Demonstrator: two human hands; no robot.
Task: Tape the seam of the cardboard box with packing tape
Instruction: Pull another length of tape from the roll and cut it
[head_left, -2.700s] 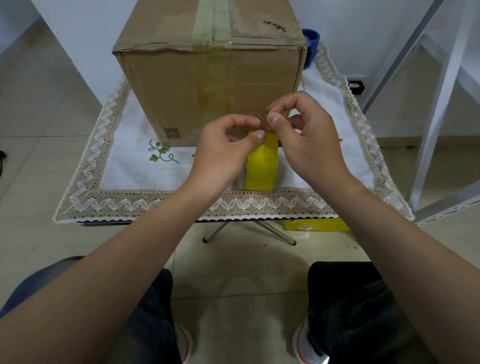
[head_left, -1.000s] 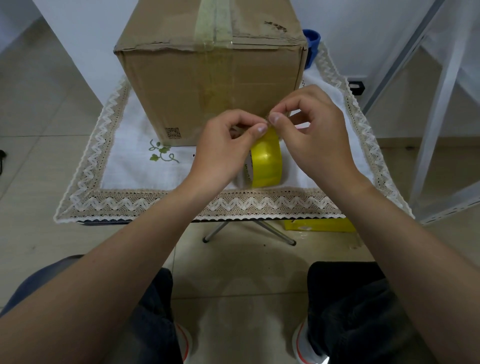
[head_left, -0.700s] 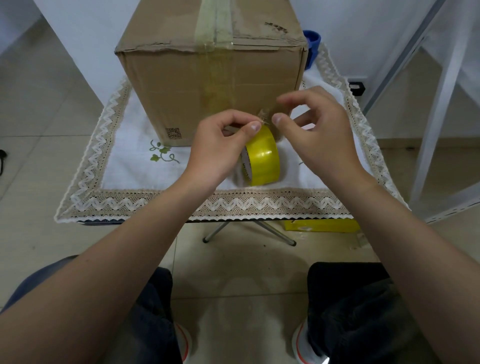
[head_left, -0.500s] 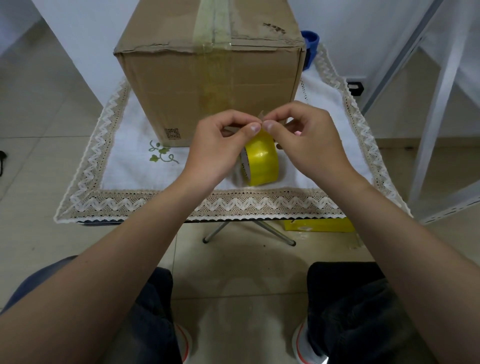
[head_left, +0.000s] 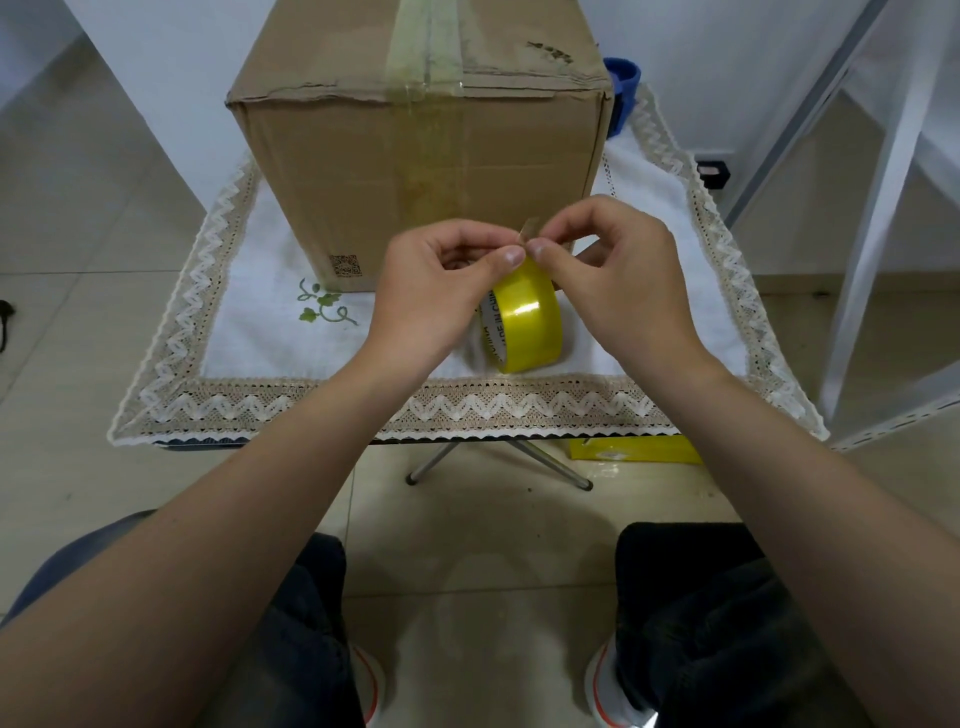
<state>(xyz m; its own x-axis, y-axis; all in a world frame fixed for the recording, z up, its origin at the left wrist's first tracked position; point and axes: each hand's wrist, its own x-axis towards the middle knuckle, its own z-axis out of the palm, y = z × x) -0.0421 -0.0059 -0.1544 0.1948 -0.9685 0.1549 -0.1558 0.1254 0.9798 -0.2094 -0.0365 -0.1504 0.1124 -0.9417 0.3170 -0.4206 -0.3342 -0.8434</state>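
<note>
Bare forearms (head_left: 234, 545). Dark denim trousers (head_left: 691, 597), faded bluish at the left knee. White shoes (head_left: 605, 693) edged with an orange-red line, only the toes showing.

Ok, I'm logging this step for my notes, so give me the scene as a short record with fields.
left hand: grips the yellow roll of packing tape at its top
right hand: pinches the peeled tape end above the roll
box: brown cardboard box, upright on the white lace-edged tablecloth, behind both hands
top seam: already covered by a pale tape strip
</note>
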